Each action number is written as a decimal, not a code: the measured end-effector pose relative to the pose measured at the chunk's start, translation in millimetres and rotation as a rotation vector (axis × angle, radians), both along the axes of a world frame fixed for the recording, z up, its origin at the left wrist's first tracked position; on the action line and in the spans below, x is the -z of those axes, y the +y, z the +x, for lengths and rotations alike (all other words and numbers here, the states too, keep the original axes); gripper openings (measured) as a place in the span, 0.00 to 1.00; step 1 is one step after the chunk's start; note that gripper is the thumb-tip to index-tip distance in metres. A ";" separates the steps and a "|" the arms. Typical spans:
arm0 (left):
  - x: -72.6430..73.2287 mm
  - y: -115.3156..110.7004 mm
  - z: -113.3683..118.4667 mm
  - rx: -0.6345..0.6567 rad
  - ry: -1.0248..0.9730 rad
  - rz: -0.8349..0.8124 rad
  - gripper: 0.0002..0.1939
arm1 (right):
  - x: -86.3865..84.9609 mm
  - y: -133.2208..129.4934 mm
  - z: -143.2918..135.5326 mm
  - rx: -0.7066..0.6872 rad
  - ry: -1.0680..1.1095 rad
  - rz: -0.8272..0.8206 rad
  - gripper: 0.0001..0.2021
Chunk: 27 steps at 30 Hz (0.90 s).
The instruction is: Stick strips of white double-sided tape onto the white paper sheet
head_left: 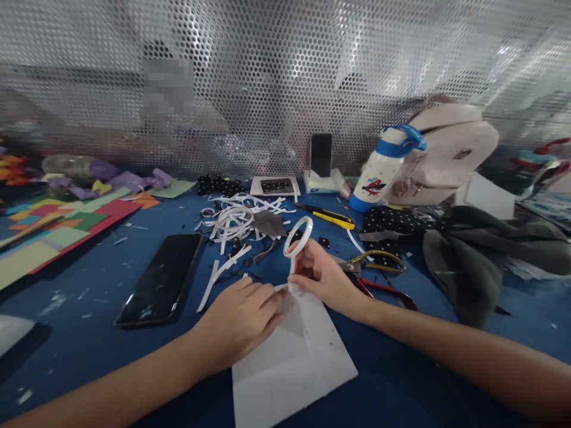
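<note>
My right hand point(328, 275) is closed around a narrow white roll of tape point(298, 236), held upright on its edge. A strip of the tape runs down from the roll to the top edge of a white sheet point(289, 368), which looks like thick paper or board with a few small dark specks. My left hand point(241, 321) lies on the sheet's upper left part, fingers bent together and pressed at its top edge beside the tape strip. Its fingertips are partly hidden.
A phone point(163, 279) lies at left. Paper strips point(236, 220) are heaped behind my hands. A yellow cutter knife point(332, 220), yellow-handled scissors point(383, 261) and a red-handled tool point(390, 291) are right. Beyond are a bottle point(377, 169), bag point(446, 154) and dark cloth point(482, 249).
</note>
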<state>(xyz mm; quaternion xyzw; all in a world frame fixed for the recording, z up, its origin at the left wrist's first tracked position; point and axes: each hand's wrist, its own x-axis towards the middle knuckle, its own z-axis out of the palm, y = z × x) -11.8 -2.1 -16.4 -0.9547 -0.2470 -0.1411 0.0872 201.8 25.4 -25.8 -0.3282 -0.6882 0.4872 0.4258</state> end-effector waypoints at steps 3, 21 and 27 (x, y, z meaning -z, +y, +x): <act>0.6 -0.5 0.3 -0.040 0.024 -0.016 0.15 | -0.1 -4.1 0.0 -0.005 -0.037 0.022 0.17; 4.5 3.4 -0.3 -0.026 -0.042 0.029 0.14 | -3.1 -8.0 4.6 -0.045 -0.167 0.025 0.19; 11.3 4.6 -2.9 0.128 -0.045 0.105 0.09 | -3.9 -9.1 4.8 -0.041 -0.168 0.031 0.19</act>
